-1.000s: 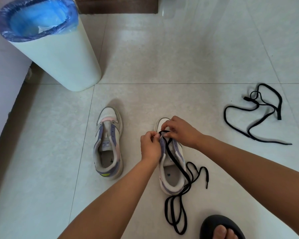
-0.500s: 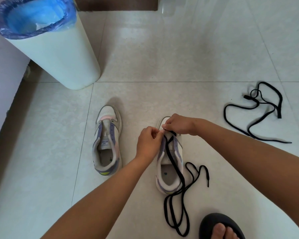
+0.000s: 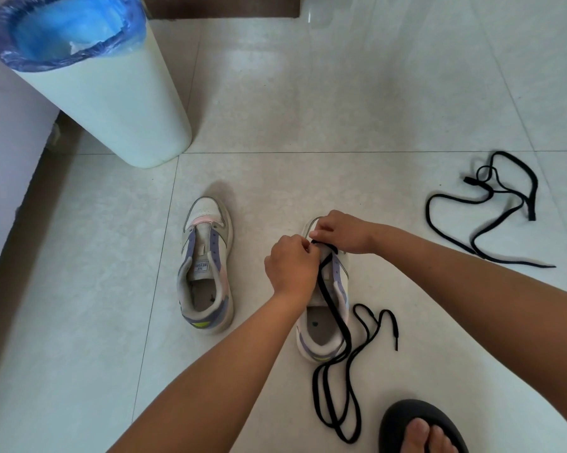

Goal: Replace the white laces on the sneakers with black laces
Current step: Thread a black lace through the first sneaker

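Both forearms reach forward — left hand [image 3: 290, 268] and right hand [image 3: 339, 232] close together, fingers curled.

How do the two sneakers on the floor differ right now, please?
The left sneaker has no lace and lies untouched; the right sneaker has a black lace started at its toe end, where both hands work. Both point away, white with purple trim.

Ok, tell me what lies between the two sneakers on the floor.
In the head view, only the left hand and its forearm cross above that gap between the unlaced sneaker and the sneaker being laced; otherwise bare tile.
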Demonstrator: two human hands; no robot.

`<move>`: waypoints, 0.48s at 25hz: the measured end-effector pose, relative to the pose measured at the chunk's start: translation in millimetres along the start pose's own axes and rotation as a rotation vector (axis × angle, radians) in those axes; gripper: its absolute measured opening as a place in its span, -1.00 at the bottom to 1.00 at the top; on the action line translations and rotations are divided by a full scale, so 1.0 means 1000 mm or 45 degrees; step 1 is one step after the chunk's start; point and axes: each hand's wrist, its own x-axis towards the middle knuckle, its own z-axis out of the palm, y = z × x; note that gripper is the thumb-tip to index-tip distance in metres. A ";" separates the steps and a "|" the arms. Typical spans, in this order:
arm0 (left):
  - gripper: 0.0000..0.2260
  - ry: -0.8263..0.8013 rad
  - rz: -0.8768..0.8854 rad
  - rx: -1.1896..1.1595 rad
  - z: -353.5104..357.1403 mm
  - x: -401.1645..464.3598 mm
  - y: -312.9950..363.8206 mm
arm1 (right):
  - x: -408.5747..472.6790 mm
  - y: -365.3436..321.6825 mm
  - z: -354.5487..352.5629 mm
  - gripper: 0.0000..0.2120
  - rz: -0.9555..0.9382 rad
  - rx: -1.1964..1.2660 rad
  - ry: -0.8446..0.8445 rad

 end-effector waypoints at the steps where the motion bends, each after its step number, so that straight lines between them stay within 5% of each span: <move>1: -0.80 -0.007 0.012 0.040 0.000 0.001 0.002 | 0.002 0.002 0.000 -0.62 0.000 -0.018 -0.001; 5: -0.84 -0.077 0.021 -0.080 0.003 0.006 -0.001 | 0.003 0.008 -0.002 -0.63 0.001 -0.050 -0.013; 9: -0.80 -0.256 0.111 -0.416 -0.001 0.016 -0.020 | -0.009 0.016 -0.008 -0.88 -0.055 0.031 -0.029; 12: -0.79 -0.317 0.183 -0.387 -0.004 0.019 -0.029 | -0.018 0.023 0.002 -0.90 -0.150 -0.261 0.202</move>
